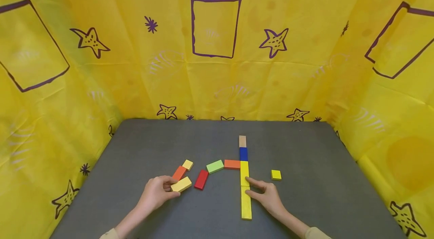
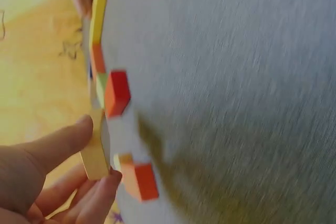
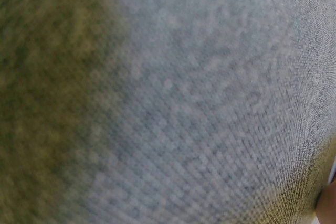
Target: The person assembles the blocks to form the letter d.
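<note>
Thumb and fingers of my left hand [image 1: 157,192] pinch a pale yellow block [image 1: 181,184]; in the left wrist view that block [image 2: 95,153] is raised off the table. Just behind it lie an orange block [image 1: 179,173] and a small pale yellow block [image 1: 187,164]. My right hand [image 1: 268,195] touches the right side of a column of blocks with its thumb and index fingertips, where an upper yellow block [image 1: 244,171] meets a lower yellow block [image 1: 246,207]. The right wrist view shows mostly cloth and a fingertip at its corner.
Above the yellow blocks come a blue block [image 1: 243,154] and a natural wood block [image 1: 242,141]. From the column, an orange block [image 1: 232,164], a green block [image 1: 215,166] and a red block [image 1: 201,180] curve leftward. A small yellow block [image 1: 276,175] lies right on the grey table [image 1: 305,148].
</note>
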Demonstrator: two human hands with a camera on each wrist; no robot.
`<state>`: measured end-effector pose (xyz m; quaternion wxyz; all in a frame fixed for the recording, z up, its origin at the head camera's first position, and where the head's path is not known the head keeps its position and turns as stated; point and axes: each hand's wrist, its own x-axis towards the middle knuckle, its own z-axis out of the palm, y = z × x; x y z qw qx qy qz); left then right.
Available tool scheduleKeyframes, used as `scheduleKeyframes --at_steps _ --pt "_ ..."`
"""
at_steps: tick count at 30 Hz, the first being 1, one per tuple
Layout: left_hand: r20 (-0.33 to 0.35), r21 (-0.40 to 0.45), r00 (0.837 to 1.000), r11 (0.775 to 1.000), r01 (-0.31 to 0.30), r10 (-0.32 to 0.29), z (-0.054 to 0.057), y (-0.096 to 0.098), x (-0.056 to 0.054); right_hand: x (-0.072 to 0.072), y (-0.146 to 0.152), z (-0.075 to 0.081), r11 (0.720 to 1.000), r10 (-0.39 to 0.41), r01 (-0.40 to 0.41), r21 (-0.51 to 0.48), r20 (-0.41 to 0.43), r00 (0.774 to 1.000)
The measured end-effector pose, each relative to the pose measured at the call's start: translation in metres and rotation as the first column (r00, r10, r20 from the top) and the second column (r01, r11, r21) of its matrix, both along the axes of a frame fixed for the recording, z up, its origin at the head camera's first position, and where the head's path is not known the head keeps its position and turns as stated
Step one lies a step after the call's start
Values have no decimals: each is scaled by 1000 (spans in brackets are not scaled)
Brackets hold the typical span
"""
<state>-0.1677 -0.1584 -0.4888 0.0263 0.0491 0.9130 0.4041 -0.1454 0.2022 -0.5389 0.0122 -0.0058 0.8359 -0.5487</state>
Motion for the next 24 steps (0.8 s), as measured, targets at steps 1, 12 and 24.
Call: scheduleKeyframes --at_steps 1,12,24 --pt "6 -10 1000 1000 -9 9 -1 3 3 2 -2 6 1000 -1 1 0 1 1000" --pt "-38 -186 999 982 -41 34 -11 15 14 -3 2 -10 1000 -7 7 1 15 1000" --pt "-129 -287 991 958 2 -41 -15 18 12 -6 6 -17 999 28 -27 38 -15 999"
